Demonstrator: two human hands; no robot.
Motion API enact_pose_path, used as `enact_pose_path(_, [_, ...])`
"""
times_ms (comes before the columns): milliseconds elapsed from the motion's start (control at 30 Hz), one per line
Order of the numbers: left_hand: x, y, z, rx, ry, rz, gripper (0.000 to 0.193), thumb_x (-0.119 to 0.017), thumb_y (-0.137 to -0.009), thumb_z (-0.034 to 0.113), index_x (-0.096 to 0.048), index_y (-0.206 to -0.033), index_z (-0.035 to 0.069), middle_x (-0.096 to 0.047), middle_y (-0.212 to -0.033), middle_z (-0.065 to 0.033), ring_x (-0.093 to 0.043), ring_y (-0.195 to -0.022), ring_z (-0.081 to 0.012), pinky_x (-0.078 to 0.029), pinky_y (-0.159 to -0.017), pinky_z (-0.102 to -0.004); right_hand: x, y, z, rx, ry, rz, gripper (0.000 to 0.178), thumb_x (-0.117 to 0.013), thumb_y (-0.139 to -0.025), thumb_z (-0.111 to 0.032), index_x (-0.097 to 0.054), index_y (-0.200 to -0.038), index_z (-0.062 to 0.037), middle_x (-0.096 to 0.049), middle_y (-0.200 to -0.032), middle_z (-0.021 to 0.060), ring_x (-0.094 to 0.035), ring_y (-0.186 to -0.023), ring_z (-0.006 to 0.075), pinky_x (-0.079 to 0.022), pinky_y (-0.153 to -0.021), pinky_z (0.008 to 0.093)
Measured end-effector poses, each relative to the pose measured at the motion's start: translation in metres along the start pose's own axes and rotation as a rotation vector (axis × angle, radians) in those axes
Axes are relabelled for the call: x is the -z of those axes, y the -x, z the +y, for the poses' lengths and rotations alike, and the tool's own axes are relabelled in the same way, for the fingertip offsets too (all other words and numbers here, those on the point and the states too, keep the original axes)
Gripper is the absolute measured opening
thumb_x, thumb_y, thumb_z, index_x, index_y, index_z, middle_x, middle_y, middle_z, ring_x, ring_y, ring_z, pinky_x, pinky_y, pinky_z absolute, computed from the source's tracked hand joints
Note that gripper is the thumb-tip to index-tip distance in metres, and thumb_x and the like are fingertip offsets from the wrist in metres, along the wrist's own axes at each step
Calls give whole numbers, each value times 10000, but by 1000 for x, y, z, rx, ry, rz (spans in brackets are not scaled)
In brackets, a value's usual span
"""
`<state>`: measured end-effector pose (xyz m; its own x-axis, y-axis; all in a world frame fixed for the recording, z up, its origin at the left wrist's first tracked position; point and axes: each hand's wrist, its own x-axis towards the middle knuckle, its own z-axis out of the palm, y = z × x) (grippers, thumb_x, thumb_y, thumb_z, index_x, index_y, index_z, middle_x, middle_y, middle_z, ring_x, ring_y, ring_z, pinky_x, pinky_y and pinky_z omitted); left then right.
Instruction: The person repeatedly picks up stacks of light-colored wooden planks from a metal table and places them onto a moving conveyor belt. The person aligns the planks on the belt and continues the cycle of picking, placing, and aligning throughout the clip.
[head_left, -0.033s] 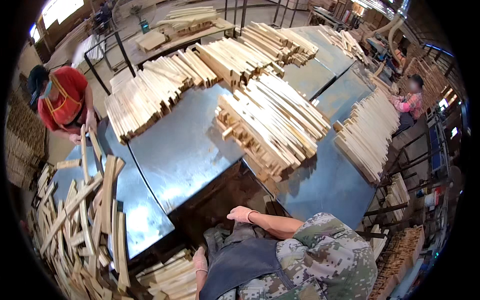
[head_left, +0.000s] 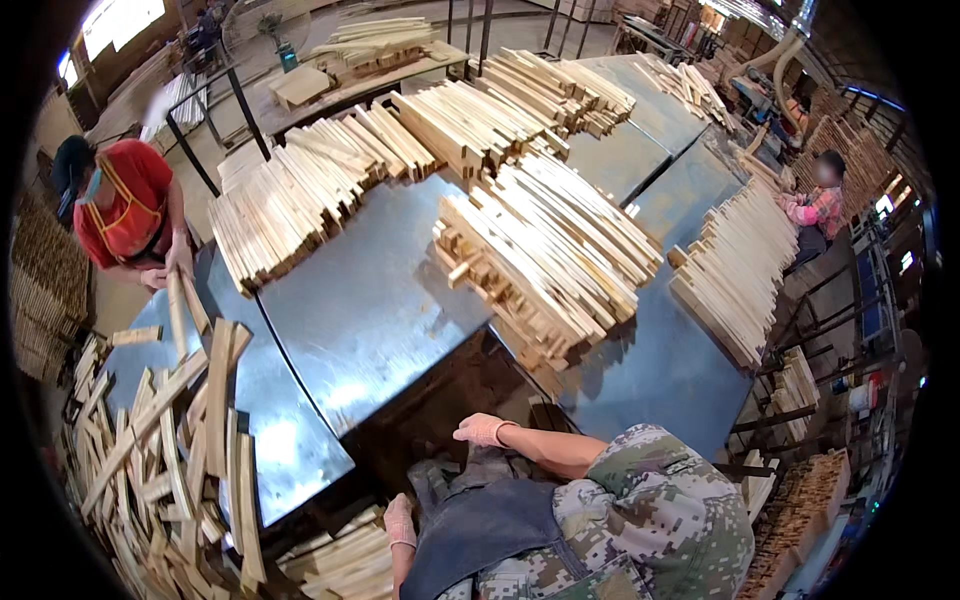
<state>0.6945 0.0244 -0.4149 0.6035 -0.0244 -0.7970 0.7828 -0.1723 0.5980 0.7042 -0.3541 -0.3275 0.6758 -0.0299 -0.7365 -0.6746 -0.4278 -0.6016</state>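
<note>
My right hand (head_left: 482, 430), in a pale pink glove, rests over the dark grey cloth (head_left: 470, 468) on my lap, its fingers loosely bent. Lower and to the left, my left hand (head_left: 399, 520), also gloved, lies along the side of my lap with its fingers extended upward. Neither hand shows anything held. A dark blue apron (head_left: 490, 540) covers my front. Beside my left hand lies a pile of pale wooden strips (head_left: 345, 560), low down. Ahead of my hands is a large stack of wooden strips (head_left: 560, 240) on a metal table (head_left: 370, 300).
At the left, a co-worker (head_left: 135, 200) in red grips a wooden strip (head_left: 177, 315) above a jumbled heap of wood pieces (head_left: 150, 440). More strips stand in a row (head_left: 280, 205) along the table's far side. Another person (head_left: 815, 205) is behind a strip stack (head_left: 735, 265) at right.
The co-worker at the left has lowered both hands slightly, with the strip in them shifting a little downward. My own hands stay practically where they were.
</note>
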Motion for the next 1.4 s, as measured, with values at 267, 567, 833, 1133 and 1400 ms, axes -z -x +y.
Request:
enact_pose_path(267, [-48,-19,232,-61,-63,-177,296,-693,-992,298,-767,-974,12,-709,-862,-13,-611,-745,-101,-467,-699,-268,95,-116,-107,147,24,10,578,-608,-972,-503,-711,-1235,1,-736,-1244,245,-679,-1159,408,-505,-1012,456])
enact_pose_path(567, [-6,-123,182,263,151,-187,335,-688,-1007,371,-733,-922,50,-736,-844,-33,-699,-753,-214,-524,-643,-399,300,-306,-271,307,-40,496,598,-717,-915,-357,-604,-1380,3,-688,-1302,300,-646,-1209,467,-522,-1034,488])
enact_pose_path(833, [-19,-26,140,460,395,399,275,-689,-985,299,-757,-1055,42,-717,-910,-90,-667,-853,-241,-549,-755,-392,445,-453,-367,248,519,915,662,-707,-898,-343,-530,-1466,-52,-638,-1378,180,-586,-1322,328,-487,-1110,460])
enact_pose_path(1133, [-72,8,184,563,81,240,457,-606,-984,503,-753,-919,75,-685,-878,-77,-607,-859,-200,-506,-787,-380,507,-519,-398,96,718,811,745,-704,-925,-458,-480,-1520,-68,-619,-1402,133,-572,-1332,308,-493,-1086,475])
enact_pose_path(1400, [-75,-43,216,696,-225,417,357,-750,-871,353,-768,-847,-4,-714,-832,-76,-668,-813,-232,-528,-776,-388,515,-489,-382,134,356,452,495,-773,-875,-310,-621,-1286,-80,-737,-1019,118,-720,-976,303,-581,-901,443])
